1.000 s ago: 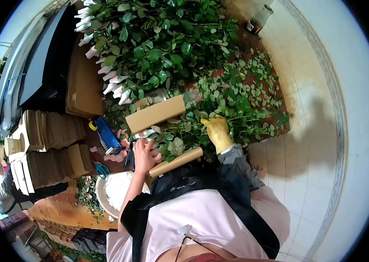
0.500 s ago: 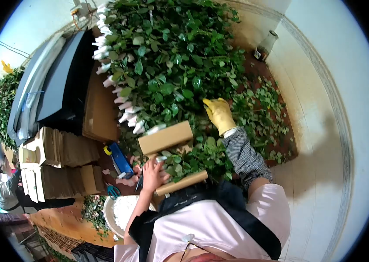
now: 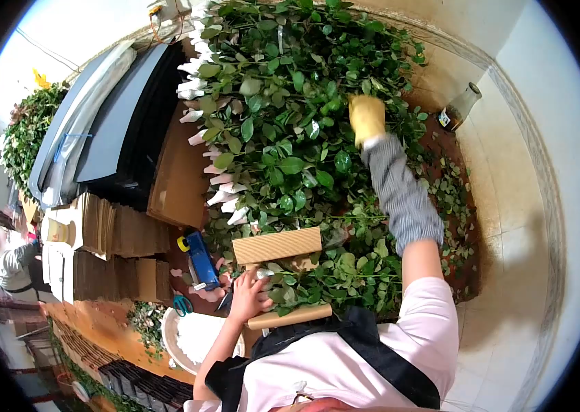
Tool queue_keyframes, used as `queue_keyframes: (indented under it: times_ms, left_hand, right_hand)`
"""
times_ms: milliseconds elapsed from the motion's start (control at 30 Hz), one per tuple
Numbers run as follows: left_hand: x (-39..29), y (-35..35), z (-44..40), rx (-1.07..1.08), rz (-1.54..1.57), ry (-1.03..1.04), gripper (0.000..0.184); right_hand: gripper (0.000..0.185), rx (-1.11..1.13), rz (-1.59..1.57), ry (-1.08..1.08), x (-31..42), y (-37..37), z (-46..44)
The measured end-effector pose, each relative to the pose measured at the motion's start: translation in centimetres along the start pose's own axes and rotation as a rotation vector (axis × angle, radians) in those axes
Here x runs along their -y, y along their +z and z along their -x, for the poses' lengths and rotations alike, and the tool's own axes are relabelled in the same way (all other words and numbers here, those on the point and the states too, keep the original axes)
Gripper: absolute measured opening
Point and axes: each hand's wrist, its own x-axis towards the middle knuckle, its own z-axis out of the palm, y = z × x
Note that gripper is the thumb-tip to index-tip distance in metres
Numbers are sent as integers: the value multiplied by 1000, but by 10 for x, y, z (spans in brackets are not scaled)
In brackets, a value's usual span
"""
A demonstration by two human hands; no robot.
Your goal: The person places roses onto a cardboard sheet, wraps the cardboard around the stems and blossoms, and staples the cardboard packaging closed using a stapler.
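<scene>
My bare left hand (image 3: 250, 296) rests at the near end of a leafy bundle of stems (image 3: 345, 275), its fingers apart and touching a white-wrapped flower head (image 3: 264, 273). That bundle lies between an upright corrugated cardboard piece (image 3: 277, 245) and a second cardboard edge (image 3: 290, 317) close to my body. My right hand (image 3: 367, 118), in a yellow glove with a grey sleeve, reaches out over the big pile of leafy stems (image 3: 290, 137). Motion blur and leaves hide its fingers. White and pink wrapped flower heads (image 3: 225, 194) line the pile's left side.
Left of the pile stand a blue tape dispenser (image 3: 201, 259), teal scissors (image 3: 181, 305), a tub of white material (image 3: 194, 336), stacked cardboard (image 3: 108, 257) and grey panels (image 3: 115, 117). A glass bottle (image 3: 460, 106) stands by the wall. Another person (image 3: 12, 264) is at far left.
My gloved right hand has moved farther away over the leafy pile, with the arm stretched out. My left hand stays by the wrapped flower head. The whole view has shifted slightly.
</scene>
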Motion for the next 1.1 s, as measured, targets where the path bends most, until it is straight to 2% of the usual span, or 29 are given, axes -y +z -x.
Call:
queue_keyframes:
  times_ms: [33,100,133,167,233,300,367,400,467,500,567,633,667,767,800,833,867,900,933,967,1033,1067,1100]
  left_hand:
    - [1,1,0,-4,12,-4,70]
    - [4,3,0,-14,18,13,70]
    - [3,3,1,-17,24,9,69]
    - [2,2,0,-25,31,8,69]
    - [4,3,-1,-54,35,48,65]
    - [7,7,-1,-77,32,63,65]
    - [3,4,0,-79,16,42,64]
    - [4,5,0,-82,18,35,63]
    - [3,6,1,-86,39,18,62]
    - [3,7,1,-86,36,11,62]
    - [2,4,0,-75,65,6,62]
    - [5,9,0,-120,8,32,61]
    - [6,10,0,-111,4,34,61]
    - [4,9,-1,-112,-9,33,59]
    - [3,6,0,-120,-4,45,59]
    - [2,5,-1,-138,5,56,59]
    - [3,7,-1,-135,5,47,58]
    - [5,9,-1,-124,6,32,59]
    - [6,11,-1,-161,22,57,60]
    - [7,13,0,-193,40,76,60]
    - [12,19,1,-221,61,86,63]
    - [10,17,1,-194,70,61,63]
    - [8,14,1,-167,78,36,63]
  right_hand:
    - [10,-163,-73,-16,6,-2,25]
    - [14,-40,9,29,-5,-10,55]
    - [13,-149,63,-23,-1,-64,65]
    - [17,-77,37,30,-6,-96,64]
    - [21,-361,-14,-85,-22,-138,47]
    - [23,-548,-77,-96,-33,-168,13]
    - [24,-572,-109,190,-42,-204,-24]
    - [26,-553,-43,242,-43,-233,-34]
    - [29,-530,28,284,-66,-230,-64]
    - [28,-660,40,16,-102,-193,-93]
    - [28,-775,59,-267,-100,-194,-87]
    - [29,-344,55,167,-52,-253,-44]
    - [31,-293,142,287,-58,-267,-40]
    - [34,-491,158,93,-88,-258,-18]
    - [34,-283,-121,270,-56,-286,11]
    - [35,-224,-360,338,-66,-284,26]
    - [36,-347,-194,252,-78,-279,42]
    - [37,-324,-109,233,-86,-284,65]
    - [37,-175,-233,478,-64,-304,96]
    - [38,-137,-150,478,-67,-306,127]
    - [37,-143,-68,308,-132,-265,198]
    - [38,-48,-308,385,-119,-273,232]
    - [37,-7,-803,713,-70,-290,256]
